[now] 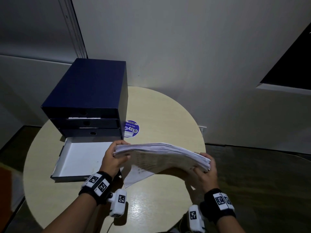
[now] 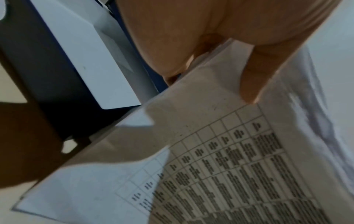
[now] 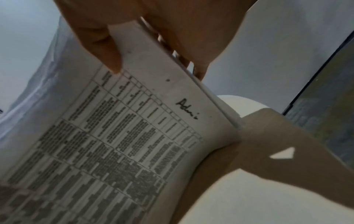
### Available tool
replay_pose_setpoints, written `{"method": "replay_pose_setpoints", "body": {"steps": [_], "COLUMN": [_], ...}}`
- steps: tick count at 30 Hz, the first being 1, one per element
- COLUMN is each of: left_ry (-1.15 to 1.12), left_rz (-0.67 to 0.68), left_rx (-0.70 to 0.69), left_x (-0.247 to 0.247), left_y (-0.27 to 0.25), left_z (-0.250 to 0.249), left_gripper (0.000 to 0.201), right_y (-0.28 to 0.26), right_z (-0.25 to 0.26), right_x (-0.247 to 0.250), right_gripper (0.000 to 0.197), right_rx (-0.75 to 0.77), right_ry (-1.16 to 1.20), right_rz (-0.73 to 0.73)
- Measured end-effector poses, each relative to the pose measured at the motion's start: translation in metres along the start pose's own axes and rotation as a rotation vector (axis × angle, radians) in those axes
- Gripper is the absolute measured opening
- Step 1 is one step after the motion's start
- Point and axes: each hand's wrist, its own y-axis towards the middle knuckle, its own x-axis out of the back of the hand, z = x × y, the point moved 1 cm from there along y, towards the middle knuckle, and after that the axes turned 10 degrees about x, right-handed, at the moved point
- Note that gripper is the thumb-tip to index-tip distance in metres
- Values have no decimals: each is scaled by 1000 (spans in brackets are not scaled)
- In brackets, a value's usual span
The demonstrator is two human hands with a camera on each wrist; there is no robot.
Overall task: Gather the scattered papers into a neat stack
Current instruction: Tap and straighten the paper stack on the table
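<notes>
A thick stack of printed papers (image 1: 161, 154) is held above the round table, its sheets fanned along the long edge. My left hand (image 1: 116, 157) grips the stack's left end, thumb underneath on the printed sheet (image 2: 220, 159). My right hand (image 1: 204, 167) grips the right end, fingers curled round the edge of the stack (image 3: 134, 121). One loose printed sheet (image 1: 136, 175) lies on the table below the stack, partly hidden by it.
A dark blue drawer unit (image 1: 87, 91) stands at the table's back left, with its lowest drawer (image 1: 80, 158) pulled out and white inside. A round blue sticker (image 1: 132, 128) lies beside it. The beige round table (image 1: 159, 207) ends near my right hand.
</notes>
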Motion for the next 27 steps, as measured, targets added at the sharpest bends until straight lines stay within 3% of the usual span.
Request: {"method": "replay_pose_setpoints", "body": {"steps": [2, 5, 10, 14, 17, 20, 22, 24, 27], "left_ry": [-29, -63, -58, -42, -20, 42, 76, 99, 181], "left_rz": [25, -62, -177, -203, -230, -237, -243, -243, -238], "left_rx": [-52, -93, -33, -62, -58, -42, -35, -23, -16], "left_x": [-3, -12, -15, -16, -16, -14, -13, -14, -15], "left_y": [-4, -2, 8, 8, 8, 8, 8, 7, 0], "left_z": [-6, -15, -14, -15, -13, -11, -13, -16, -29], "left_gripper": [42, 40, 23, 10, 13, 18, 20, 21, 23], "right_y": [0, 4, 18, 20, 18, 13, 11, 10, 16], "right_z": [8, 23, 19, 24, 27, 18, 10, 7, 19], "right_x": [-2, -9, -15, -18, -18, -8, -3, -1, 1], "right_gripper": [51, 38, 8, 6, 20, 75, 87, 69, 29], "right_rx": [40, 80, 79, 86, 99, 108, 113, 109, 115], "right_ry": [66, 97, 39, 45, 112, 94, -58, -165, -268], "right_rz": [-18, -93, -248, -240, -216, -16, 116, 119, -9]}}
